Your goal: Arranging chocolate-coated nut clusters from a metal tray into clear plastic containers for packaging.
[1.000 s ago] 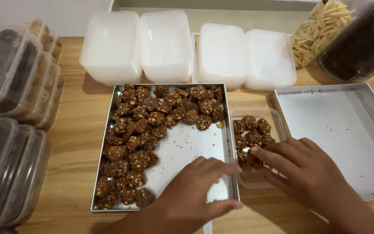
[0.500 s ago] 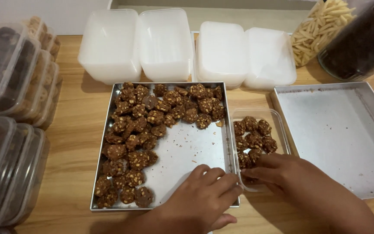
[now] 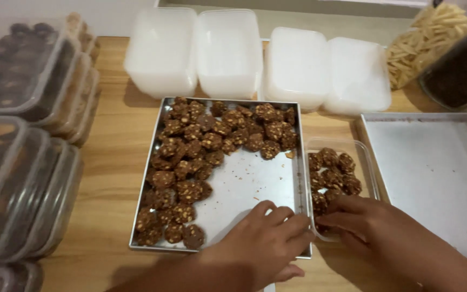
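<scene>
A square metal tray (image 3: 255, 181) holds several brown chocolate cookies (image 3: 201, 148) along its left and far sides. Right of it stands a small clear plastic container (image 3: 367, 162) with several of the same cookies (image 3: 332, 170) inside. My left hand (image 3: 266, 240) lies palm down over the tray's near right corner, its fingertips reaching the container's left rim. My right hand (image 3: 366, 227) covers the container's near end, fingertips on the nearest cookies. Whether it grips one is hidden.
An empty metal tray (image 3: 433, 178) lies at the right. Upturned white plastic containers (image 3: 228, 51) line the back. Stacks of filled, lidded clear containers (image 3: 22, 162) stand at the left. A bag of pale sticks (image 3: 433, 35) and a dark jar (image 3: 460, 73) are far right.
Both hands have drawn together toward the near left corner of the small container. My right hand's fingers, spread before, have come down onto the cookies.
</scene>
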